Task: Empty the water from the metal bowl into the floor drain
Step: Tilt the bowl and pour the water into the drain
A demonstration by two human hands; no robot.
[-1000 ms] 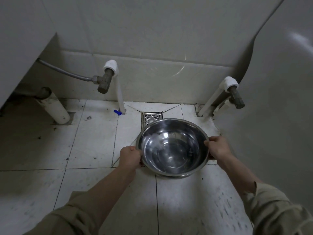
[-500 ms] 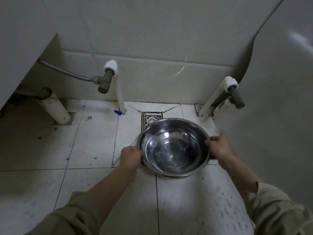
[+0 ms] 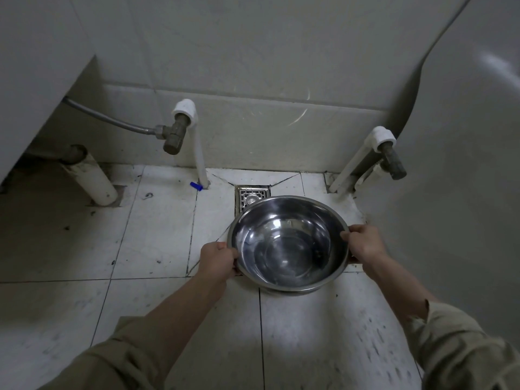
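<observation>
1. The round shiny steel bowl (image 3: 288,243) hangs level above the floor, its far rim over the square metal floor drain (image 3: 251,197); a little water seems to sit inside, so the pouring looks not yet begun.
2. Left hand (image 3: 215,260) and right hand (image 3: 363,244) each clamp opposite rims.
3. Around it: grubby white floor tiles (image 3: 157,235), white pipes (image 3: 198,153), grey walls.

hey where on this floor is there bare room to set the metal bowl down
Bare tiles lie left of the left hand, between the blue cap and thick white pipe. Also open in front of the metal bowl. Crowded: the floor drain and right valve pipe.
</observation>
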